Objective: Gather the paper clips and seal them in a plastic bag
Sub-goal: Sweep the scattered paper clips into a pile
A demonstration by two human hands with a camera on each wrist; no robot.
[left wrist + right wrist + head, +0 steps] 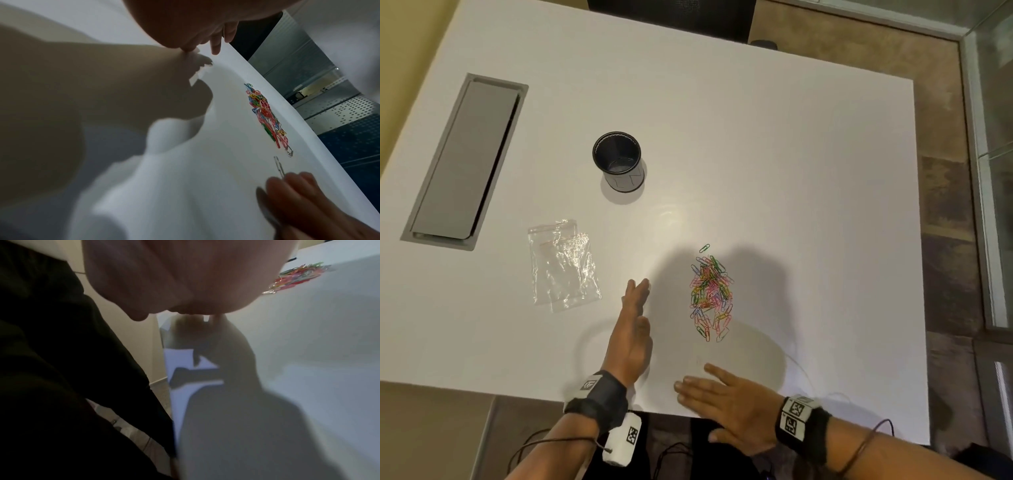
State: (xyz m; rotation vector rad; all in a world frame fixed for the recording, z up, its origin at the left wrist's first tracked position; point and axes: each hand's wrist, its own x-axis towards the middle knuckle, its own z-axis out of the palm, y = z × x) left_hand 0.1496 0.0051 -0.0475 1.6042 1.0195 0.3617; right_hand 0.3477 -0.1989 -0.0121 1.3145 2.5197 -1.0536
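Observation:
A heap of coloured paper clips (710, 294) lies on the white table (791, 171); it also shows in the left wrist view as paper clips (265, 113) and in the right wrist view as paper clips (296, 275). A crumpled clear plastic bag (565, 265) lies flat to the heap's left. My left hand (635, 308) stands on its edge between bag and heap, fingers straight, holding nothing. My right hand (709, 387) lies flat near the front edge, below the heap, fingers straight. One pale clip (279, 165) lies apart, just ahead of the right hand's fingertips (292, 183).
A black pen cup (618, 161) stands upright behind the bag. A grey cable hatch (465, 161) is set into the table at the far left. The table's front edge runs just under my wrists, and its right edge meets patterned floor.

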